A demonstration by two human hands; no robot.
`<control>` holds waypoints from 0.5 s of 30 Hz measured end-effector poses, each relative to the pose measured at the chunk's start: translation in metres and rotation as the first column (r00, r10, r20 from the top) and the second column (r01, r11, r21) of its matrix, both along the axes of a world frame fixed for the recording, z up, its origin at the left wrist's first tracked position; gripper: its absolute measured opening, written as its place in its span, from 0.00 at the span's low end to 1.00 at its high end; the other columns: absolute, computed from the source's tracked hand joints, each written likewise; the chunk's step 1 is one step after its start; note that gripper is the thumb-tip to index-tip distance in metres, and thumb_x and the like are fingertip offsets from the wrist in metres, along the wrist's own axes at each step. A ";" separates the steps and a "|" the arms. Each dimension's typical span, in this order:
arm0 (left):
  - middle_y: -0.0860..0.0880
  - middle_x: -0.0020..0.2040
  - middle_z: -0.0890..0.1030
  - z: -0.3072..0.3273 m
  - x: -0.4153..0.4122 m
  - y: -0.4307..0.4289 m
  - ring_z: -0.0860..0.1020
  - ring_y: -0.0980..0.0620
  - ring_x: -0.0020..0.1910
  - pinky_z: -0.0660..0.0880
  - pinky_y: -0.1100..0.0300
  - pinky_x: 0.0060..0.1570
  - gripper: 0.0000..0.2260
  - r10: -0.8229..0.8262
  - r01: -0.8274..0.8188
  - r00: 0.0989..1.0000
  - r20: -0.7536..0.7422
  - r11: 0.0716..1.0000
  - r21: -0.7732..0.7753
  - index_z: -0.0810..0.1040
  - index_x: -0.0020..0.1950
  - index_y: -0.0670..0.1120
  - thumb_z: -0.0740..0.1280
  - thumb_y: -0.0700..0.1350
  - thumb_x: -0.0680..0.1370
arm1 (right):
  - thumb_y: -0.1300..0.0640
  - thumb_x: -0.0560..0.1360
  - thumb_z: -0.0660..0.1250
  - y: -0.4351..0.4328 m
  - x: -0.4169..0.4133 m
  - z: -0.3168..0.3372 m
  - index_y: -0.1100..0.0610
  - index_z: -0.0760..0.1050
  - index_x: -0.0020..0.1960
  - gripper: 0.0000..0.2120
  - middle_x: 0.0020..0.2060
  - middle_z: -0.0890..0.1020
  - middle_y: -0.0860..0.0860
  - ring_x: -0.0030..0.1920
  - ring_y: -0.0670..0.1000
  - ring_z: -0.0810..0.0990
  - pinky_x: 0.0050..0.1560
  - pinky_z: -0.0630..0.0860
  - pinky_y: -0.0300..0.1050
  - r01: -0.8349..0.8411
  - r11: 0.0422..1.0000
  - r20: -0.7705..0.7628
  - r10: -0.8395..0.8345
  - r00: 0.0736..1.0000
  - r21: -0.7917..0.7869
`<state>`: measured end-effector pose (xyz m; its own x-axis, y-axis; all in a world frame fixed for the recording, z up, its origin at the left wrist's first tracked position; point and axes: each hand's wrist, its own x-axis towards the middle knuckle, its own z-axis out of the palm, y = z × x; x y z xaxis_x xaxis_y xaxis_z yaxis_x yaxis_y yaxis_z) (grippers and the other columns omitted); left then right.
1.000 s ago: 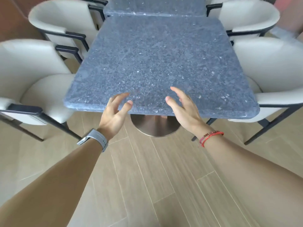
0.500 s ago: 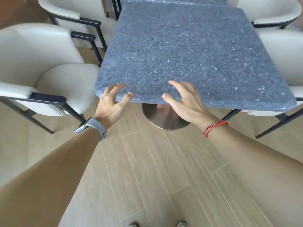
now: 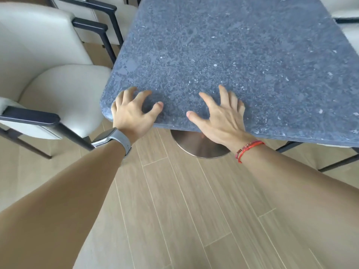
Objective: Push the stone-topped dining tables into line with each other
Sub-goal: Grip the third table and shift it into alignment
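Head view looks down on a blue-grey speckled stone-topped counter (image 3: pixel 233 55) that fills the frame from 12 to 3 o'clock, its near edge running across the middle. A second earlier both hands hung at that edge with the fingers barely over it; now they are planted on the top.

The left hand (image 3: pixel 132 111), with a grey wristwatch (image 3: pixel 116 140) behind it, sits at the counter's 7 o'clock corner, fingers arched and spread, tips and thumb pressing the stone and wrapping nothing. The right hand (image 3: pixel 221 115), with a red cord bracelet (image 3: pixel 248 149) on the wrist, lies nearer 6 o'clock, open and splayed, the fingers laid fairly flat on the surface.

A round brushed-metal pedestal base (image 3: pixel 198 146) shows under the edge between the wrists, on the pale wood-plank floor (image 3: pixel 174 210). A cream upholstered armchair with a black frame (image 3: pixel 58 90) stands just beside the counter at 9 o'clock.

The neighbouring table, seen at 12 o'clock before, is now out of frame, so alignment cannot be judged. The hands look set to push; the shove itself seems about to begin.
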<state>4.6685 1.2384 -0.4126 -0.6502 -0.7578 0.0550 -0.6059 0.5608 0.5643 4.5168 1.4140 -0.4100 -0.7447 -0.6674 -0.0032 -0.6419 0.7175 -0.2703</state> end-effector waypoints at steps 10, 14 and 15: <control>0.50 0.81 0.62 -0.038 -0.028 -0.035 0.55 0.38 0.81 0.49 0.35 0.77 0.34 0.022 0.066 0.963 0.270 0.948 -0.312 0.65 0.78 0.60 0.50 0.72 0.75 | 0.20 0.69 0.45 -0.023 -0.016 -0.033 0.40 0.57 0.79 0.44 0.80 0.57 0.60 0.79 0.65 0.52 0.75 0.49 0.69 0.080 0.992 -0.167 -0.062 0.984 0.102; 0.51 0.81 0.63 -0.037 -0.029 -0.035 0.55 0.40 0.81 0.49 0.36 0.78 0.33 0.042 0.046 0.964 0.263 0.946 -0.320 0.65 0.78 0.61 0.51 0.72 0.75 | 0.23 0.72 0.44 -0.023 -0.017 -0.033 0.40 0.58 0.79 0.40 0.80 0.58 0.60 0.79 0.65 0.53 0.75 0.49 0.69 0.085 0.992 -0.182 -0.066 0.981 0.097; 0.51 0.81 0.63 -0.036 -0.030 -0.035 0.55 0.40 0.81 0.49 0.36 0.78 0.33 0.044 0.043 0.965 0.258 0.946 -0.320 0.66 0.77 0.61 0.51 0.72 0.75 | 0.24 0.73 0.44 -0.024 -0.018 -0.033 0.40 0.58 0.79 0.39 0.80 0.58 0.60 0.79 0.65 0.53 0.75 0.50 0.69 0.086 0.992 -0.188 -0.068 0.980 0.093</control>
